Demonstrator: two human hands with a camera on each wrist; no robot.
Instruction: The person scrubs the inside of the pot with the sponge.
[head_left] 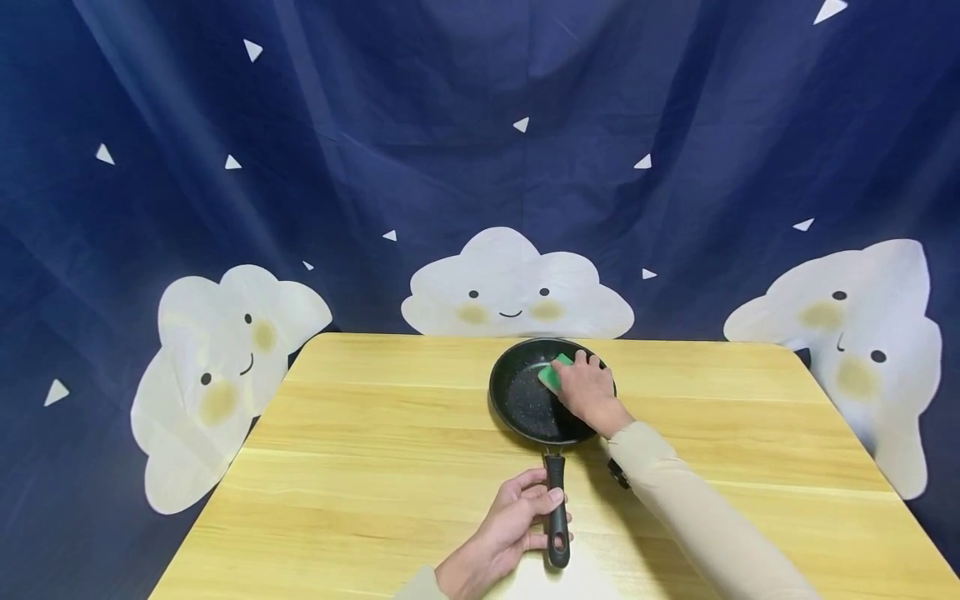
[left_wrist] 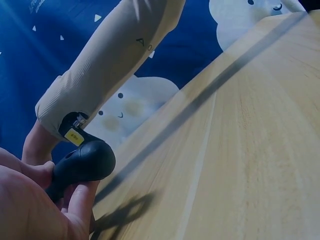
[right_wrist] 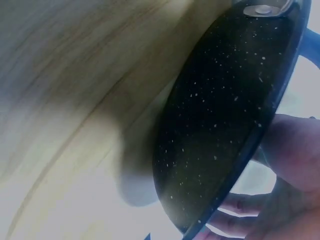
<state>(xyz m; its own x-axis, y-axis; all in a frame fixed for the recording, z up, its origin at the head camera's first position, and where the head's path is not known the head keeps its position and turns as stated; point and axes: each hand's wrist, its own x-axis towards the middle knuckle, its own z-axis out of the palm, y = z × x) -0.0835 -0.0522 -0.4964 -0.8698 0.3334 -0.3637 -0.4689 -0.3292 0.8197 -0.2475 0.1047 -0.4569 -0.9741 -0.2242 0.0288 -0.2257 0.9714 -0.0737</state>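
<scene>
A black frying pan [head_left: 525, 408] with a speckled coating is near the far edge of the table, its handle [head_left: 557, 508] pointing towards me. My left hand [head_left: 510, 525] grips that handle, thumb on top and fingers beneath. In the left wrist view the handle's rounded end [left_wrist: 97, 160] pokes out of the left hand [left_wrist: 30, 200] above the tabletop. Inside the pan, my right hand [head_left: 587, 387] holds a green sponge [head_left: 551, 377] against the cooking surface, partly covering it. The right wrist view shows the pan's speckled outer wall [right_wrist: 215, 120], with the right hand [right_wrist: 295, 175] beyond its rim.
The light wooden table [head_left: 360, 467] spreads out on both sides of the pan. A dark blue curtain [head_left: 450, 167] with white clouds and triangles hangs behind it. A small black device [head_left: 618, 473] sits under the right cuff.
</scene>
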